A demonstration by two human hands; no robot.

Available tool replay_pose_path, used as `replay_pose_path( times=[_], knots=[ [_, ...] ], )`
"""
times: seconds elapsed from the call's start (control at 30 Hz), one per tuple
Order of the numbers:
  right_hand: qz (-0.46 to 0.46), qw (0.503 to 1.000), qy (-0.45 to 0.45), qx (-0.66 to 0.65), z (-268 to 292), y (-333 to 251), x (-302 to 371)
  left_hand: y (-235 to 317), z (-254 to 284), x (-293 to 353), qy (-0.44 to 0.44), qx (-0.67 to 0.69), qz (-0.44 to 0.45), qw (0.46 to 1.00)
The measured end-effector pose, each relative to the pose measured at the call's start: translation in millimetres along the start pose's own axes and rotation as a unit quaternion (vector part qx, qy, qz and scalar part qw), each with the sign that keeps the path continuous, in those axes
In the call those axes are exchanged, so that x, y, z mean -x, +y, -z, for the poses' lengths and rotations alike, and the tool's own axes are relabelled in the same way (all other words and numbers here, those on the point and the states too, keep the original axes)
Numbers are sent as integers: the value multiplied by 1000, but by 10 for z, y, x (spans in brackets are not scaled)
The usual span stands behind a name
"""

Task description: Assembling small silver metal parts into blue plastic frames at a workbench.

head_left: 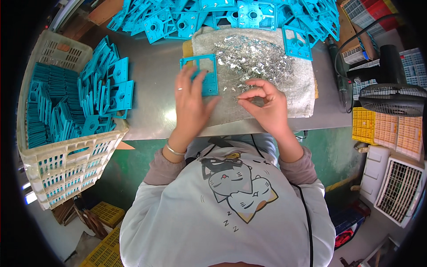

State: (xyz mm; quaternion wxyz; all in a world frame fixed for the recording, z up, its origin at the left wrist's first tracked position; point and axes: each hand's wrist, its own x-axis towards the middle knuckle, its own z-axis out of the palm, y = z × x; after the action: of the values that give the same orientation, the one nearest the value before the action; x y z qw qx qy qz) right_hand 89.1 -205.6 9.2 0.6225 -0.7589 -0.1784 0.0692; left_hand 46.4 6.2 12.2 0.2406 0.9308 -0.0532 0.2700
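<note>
A square turquoise plastic frame [216, 73] lies at the left edge of a pale cloth [302, 95]. Over its lower left part is my left hand [190, 104], slightly blurred, with fingers apart and holding nothing; whether they touch the frame I cannot tell. My right hand [271, 107] is above the cloth, thumb and forefinger pinched together. Whatever is between those fingertips is too small to make out. Just beyond it spreads a heap of small shiny metal pieces [258, 58], with a few loose ones near my fingertips.
Many turquoise frames [253, 15] are piled along the table's far side. At left stands a white slatted crate [75, 153] full of similar parts. A corded power tool [341, 80] lies at the right edge, beside a black fan [391, 95] and stacked yellow and peach baskets [364, 126].
</note>
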Motion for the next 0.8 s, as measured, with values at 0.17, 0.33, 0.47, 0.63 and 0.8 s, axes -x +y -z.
replay_pose_path(
  times=[0.17,0.33,0.47,0.63,0.8],
  knots=[
    [14,999,16,32,-60,0,-49,-289,-13,151,-54,-4,39,998],
    [117,985,46,118,-145,-24,-71,-103,32,108,-23,77,8,997],
    [231,960,67,144,-141,-82,-41,125,161,8,8,86,-62,994],
    [282,941,57,177,-74,-157,-19,235,260,-32,22,54,-79,995],
    [349,905,15,244,-14,-242,50,261,301,-50,27,51,-88,994]
  ],
)
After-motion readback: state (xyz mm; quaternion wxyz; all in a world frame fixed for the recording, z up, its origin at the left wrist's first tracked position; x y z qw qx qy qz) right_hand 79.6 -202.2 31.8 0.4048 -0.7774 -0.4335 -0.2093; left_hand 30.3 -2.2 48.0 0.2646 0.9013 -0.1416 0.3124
